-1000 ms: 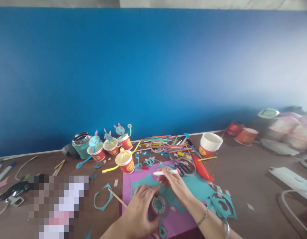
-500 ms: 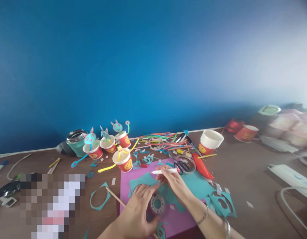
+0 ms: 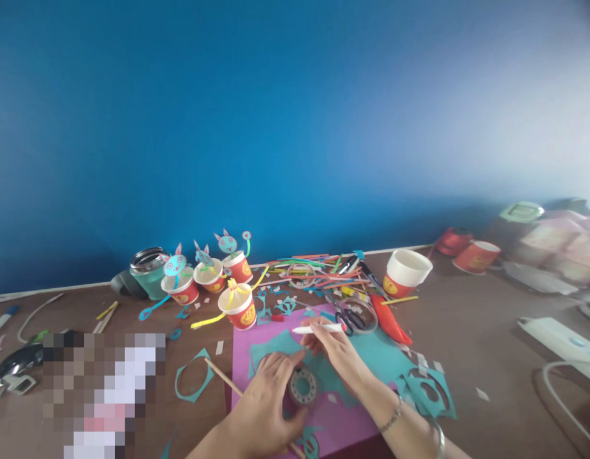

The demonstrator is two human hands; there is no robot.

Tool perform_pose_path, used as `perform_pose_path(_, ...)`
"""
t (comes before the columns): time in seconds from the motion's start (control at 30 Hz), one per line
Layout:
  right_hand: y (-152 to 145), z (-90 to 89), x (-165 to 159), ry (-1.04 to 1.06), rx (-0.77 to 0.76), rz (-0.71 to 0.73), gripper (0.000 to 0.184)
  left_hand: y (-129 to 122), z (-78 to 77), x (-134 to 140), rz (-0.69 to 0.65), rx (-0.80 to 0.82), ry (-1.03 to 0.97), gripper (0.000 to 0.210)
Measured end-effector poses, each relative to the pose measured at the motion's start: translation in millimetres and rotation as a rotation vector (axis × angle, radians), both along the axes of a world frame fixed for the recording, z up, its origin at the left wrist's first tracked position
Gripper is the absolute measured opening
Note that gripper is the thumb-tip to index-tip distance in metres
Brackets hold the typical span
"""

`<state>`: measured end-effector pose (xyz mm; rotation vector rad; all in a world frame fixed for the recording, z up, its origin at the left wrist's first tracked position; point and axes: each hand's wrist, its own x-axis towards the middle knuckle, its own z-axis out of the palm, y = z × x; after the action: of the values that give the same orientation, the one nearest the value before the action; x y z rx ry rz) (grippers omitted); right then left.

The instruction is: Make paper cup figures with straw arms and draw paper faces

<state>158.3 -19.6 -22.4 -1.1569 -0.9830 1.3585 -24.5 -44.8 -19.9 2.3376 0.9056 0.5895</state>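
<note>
Nearest, a small teal cutout (image 3: 310,443) lies on the purple sheet (image 3: 342,433), close to the left thumb. The left hand (image 3: 268,405) curves about a tape roll (image 3: 312,387), thumb and forefinger apart; whether they press on it I cannot tell. A wooden stick (image 3: 222,375) slants across the sheet's left edge and passes under this hand, crowding its space.

The right hand (image 3: 331,347) pinches a white marker (image 3: 333,327) between thumb and fingers, holding it roughly level above teal sheets (image 3: 381,357). To the left lies a hollow teal frame (image 3: 206,386); to the right, punched teal offcuts (image 3: 448,398) overlap the sheets' corner beside the right forearm, with a power strip (image 3: 560,344) well apart.

Just beyond the marker, scissors (image 3: 348,322) and a long red item (image 3: 390,320) block the way back. A cup with yellow arms (image 3: 247,317) stands at the purple sheet's far left corner. Behind it are three cups (image 3: 215,287) bearing teal animal faces, next to an open teal flask (image 3: 154,280). Coloured sticks (image 3: 323,277) heap up in the middle, a white-topped cup (image 3: 409,271) upright to their right. A blue wall (image 3: 275,127) closes off the back.
</note>
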Motion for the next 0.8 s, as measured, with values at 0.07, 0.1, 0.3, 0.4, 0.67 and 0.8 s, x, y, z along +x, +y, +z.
perform_pose_path(0.07, 0.1, 0.3, 0.0, 0.011, 0.001, -0.002, 0.035, 0.0, -0.3, 0.3, 0.011, 0.002, 0.004, 0.077)
perform_pose_path(0.1, 0.0, 0.3, 0.1, 0.010, 0.001, 0.000, 0.035, 0.0, -0.5, 0.4, 0.015, 0.006, 0.004, 0.077)
perform_pose_path(0.3, -1.0, 2.2, 0.5, -0.025, -0.002, 0.014, 0.029, -0.3, -3.0, 0.8, 0.027, 0.032, -0.002, 0.077)
perform_pose_path(0.4, -1.0, 3.2, 0.5, -0.048, 0.009, 0.007, 0.028, -0.6, -4.4, 1.0, 0.021, 0.051, -0.007, 0.076)
perform_pose_path(0.67, -1.3, -0.4, 1.4, -0.067, 0.015, -0.006, 0.032, 0.6, -8.6, 0.0, 0.046, 0.056, -0.007, 0.076)
perform_pose_path(0.8, -0.6, 1.7, -0.2, 0.018, -0.028, -0.045, 0.024, 0.8, -8.1, 1.2, 0.095, 0.015, -0.004, 0.059)
